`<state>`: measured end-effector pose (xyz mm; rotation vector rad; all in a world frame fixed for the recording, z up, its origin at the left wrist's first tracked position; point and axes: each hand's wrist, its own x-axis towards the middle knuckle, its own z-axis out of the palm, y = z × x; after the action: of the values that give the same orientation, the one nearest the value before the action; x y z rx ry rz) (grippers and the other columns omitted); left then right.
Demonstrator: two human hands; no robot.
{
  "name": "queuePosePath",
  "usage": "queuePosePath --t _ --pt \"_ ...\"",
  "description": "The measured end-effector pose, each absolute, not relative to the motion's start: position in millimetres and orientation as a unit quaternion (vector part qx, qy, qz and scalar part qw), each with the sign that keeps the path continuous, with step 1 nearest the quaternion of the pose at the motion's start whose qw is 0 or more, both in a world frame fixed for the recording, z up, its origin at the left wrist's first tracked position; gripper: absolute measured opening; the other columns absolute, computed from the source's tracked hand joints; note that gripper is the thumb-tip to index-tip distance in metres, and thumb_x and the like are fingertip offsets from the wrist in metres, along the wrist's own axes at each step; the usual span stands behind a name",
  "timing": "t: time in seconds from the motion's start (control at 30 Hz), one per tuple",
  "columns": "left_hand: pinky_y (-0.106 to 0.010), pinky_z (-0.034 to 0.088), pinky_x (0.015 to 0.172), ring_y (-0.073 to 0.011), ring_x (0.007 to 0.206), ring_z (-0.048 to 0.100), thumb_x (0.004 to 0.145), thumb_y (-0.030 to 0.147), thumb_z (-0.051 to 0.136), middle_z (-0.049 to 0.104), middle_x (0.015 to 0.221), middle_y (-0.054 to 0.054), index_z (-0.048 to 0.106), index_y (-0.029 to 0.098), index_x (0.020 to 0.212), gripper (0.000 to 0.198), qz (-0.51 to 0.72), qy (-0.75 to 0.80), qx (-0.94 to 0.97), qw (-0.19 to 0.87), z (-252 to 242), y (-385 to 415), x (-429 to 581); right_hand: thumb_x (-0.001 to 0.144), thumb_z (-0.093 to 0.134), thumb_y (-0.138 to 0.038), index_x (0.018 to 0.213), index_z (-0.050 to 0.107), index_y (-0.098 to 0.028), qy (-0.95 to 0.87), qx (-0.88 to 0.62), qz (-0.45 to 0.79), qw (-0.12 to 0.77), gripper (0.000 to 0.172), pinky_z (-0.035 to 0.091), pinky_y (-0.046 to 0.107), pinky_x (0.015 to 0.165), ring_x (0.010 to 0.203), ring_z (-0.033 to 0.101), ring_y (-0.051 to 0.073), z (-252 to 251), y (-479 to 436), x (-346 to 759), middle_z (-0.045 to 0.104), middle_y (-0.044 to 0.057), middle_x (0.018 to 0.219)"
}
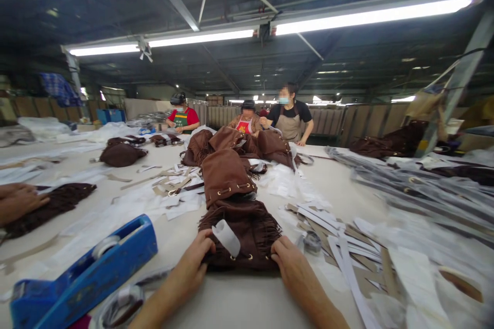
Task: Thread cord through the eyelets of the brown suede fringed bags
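A brown fringed bag (247, 229) with gold eyelets lies flat in front of me on the white table. My left hand (203, 252) grips its left edge, fingers closed, beside a curled strip of white sheet (227, 237) on the bag. On the other side, my right hand (287, 257) has its fingers closed on the bag's right edge. Just beyond it is another brown bag (226, 175) with a row of gold eyelets, its lower end against the fringed one.
A blue tape dispenser (85, 277) stands at the front left. Paper strips (343, 247) litter the right side, near a roll (459, 285). More brown bags (270, 144) are heaped beyond. Another person's hand (19, 200) rests on a fringed piece at left; several people work across the table.
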<state>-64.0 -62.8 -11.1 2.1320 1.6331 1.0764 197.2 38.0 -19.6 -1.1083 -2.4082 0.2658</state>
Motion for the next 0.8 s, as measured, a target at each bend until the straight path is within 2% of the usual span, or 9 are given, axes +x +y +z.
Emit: queuePosePath --t 0.13,0.2,0.27,0.33,0.43,0.53,0.63,0.73,0.8 --pt "-0.031 0.043 0.089 -0.0196 0.104 0.052 0.055 -0.005 0.031 0.052 0.114 -0.009 0.046 0.021 0.090 0.046 0.348 0.586 0.726 0.096 -22.2 -53.5 -67.3 0.086 0.039 -0.003 0.077 0.054 -0.018 -0.874 -0.413 0.090 0.240 0.023 0.044 0.031 0.076 0.083 0.057 0.021 -27.4 43.5 200.4 0.057 0.009 0.091" --pt "-0.031 0.045 0.082 -0.0193 0.092 0.054 0.056 -0.005 0.029 0.054 0.101 -0.008 0.046 0.020 0.088 0.044 0.338 0.610 0.713 0.078 -23.3 -51.4 -66.1 0.087 0.038 -0.003 0.078 0.054 -0.018 -0.868 -0.426 0.086 0.240 0.023 0.044 0.030 0.077 0.084 0.057 0.020 -29.3 45.0 202.7 0.056 0.008 0.092" --pt "-0.032 0.046 0.081 -0.0196 0.089 0.053 0.059 -0.004 0.028 0.054 0.094 -0.007 0.046 0.020 0.084 0.040 0.335 0.616 0.710 0.065 -21.3 -51.6 -64.6 0.087 0.038 -0.004 0.079 0.054 -0.018 -0.864 -0.437 0.084 0.236 0.023 0.044 0.030 0.077 0.083 0.057 0.020 -29.5 45.7 204.1 0.057 0.008 0.092" --pt "-0.032 0.047 0.083 -0.0197 0.093 0.055 0.060 -0.004 0.028 0.056 0.099 -0.008 0.048 0.020 0.085 0.040 0.333 0.617 0.710 0.059 -18.3 -53.8 -63.3 0.086 0.039 -0.004 0.079 0.055 -0.018 -0.862 -0.442 0.082 0.232 0.023 0.045 0.031 0.076 0.083 0.058 0.021 -27.4 45.3 204.7 0.058 0.009 0.091" --pt "-0.031 0.045 0.093 -0.0191 0.109 0.054 0.060 -0.005 0.030 0.055 0.118 -0.012 0.053 0.017 0.097 0.049 0.296 0.630 0.716 0.056 -16.1 -59.6 -60.7 0.084 0.039 -0.004 0.080 0.060 -0.017 -0.867 -0.436 0.081 0.229 0.025 0.047 0.032 0.077 0.084 0.060 0.023 -21.3 42.9 207.0 0.061 0.010 0.091" --pt "-0.036 0.032 0.111 -0.0203 0.131 0.040 0.058 -0.004 0.036 0.045 0.141 -0.011 0.053 0.017 0.119 0.066 0.203 0.651 0.731 0.027 -15.2 -65.4 -54.5 0.086 0.041 -0.009 0.107 0.064 -0.017 -0.877 -0.404 0.090 0.244 0.032 0.046 0.032 0.091 0.103 0.059 0.022 -17.1 39.2 211.1 0.063 0.012 0.111" --pt "-0.048 0.014 0.118 -0.0228 0.141 0.025 0.059 -0.002 0.041 0.033 0.152 -0.004 0.039 0.023 0.140 0.085 0.100 0.649 0.754 0.006 -9.4 -66.9 -44.8 0.087 0.045 -0.019 0.127 0.058 -0.019 -0.883 -0.424 0.064 0.190 0.042 0.038 0.046 0.103 0.126 0.047 0.030 -20.1 33.7 208.9 0.053 0.013 0.137" --pt "-0.051 0.013 0.117 -0.0230 0.141 0.025 0.062 0.000 0.040 0.032 0.152 -0.006 0.033 0.020 0.145 0.085 0.021 0.657 0.753 0.028 2.5 -64.9 -36.9 0.081 0.054 -0.029 0.137 0.049 -0.016 -0.878 -0.462 0.037 0.116 0.057 0.030 0.060 0.106 0.136 0.033 0.039 -27.5 27.8 199.5 0.038 0.013 0.148" --pt "-0.052 0.013 0.117 -0.0235 0.142 0.023 0.063 0.000 0.041 0.029 0.153 -0.008 0.031 0.019 0.145 0.085 -0.004 0.665 0.746 0.030 9.9 -64.1 -34.7 0.079 0.057 -0.032 0.140 0.044 -0.013 -0.880 -0.462 0.024 0.107 0.066 0.025 0.063 0.108 0.138 0.027 0.041 -32.0 27.2 195.3 0.032 0.014 0.150"
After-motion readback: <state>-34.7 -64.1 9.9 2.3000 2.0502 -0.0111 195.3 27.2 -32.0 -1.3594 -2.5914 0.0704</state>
